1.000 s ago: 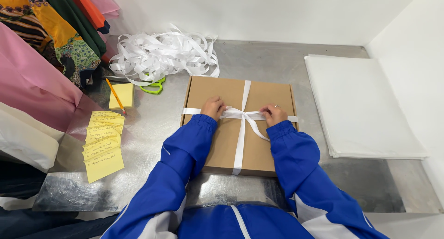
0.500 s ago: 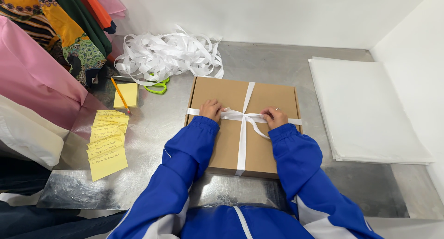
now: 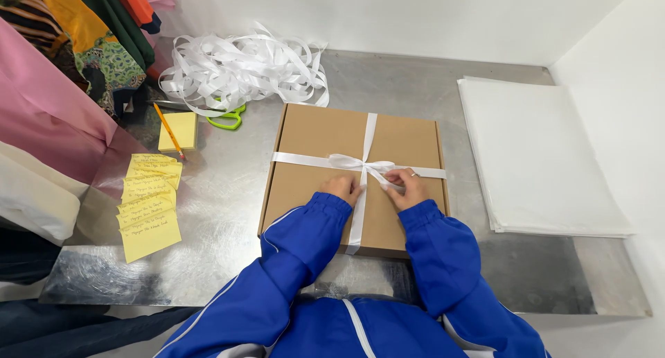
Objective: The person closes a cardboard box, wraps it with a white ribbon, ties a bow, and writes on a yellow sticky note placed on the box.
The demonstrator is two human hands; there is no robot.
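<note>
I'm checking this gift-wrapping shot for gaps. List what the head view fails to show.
- Left hand and right hand: fingertips curled over the white ribbon, so the grip is unclear.
- Cardboard box: near edge hidden by blue sleeves.
- Green scissors: blades buried under the ribbon pile.

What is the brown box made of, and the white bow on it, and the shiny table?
The box looks like cardboard: plain matte brown, with folded flap edges. The ribbon seems to be satin or thin plastic, since it is smooth, flat and slightly glossy; which one cannot be told. The table looks like metal, probably steel: grey, with blurry reflections and fine scuffs.
</note>
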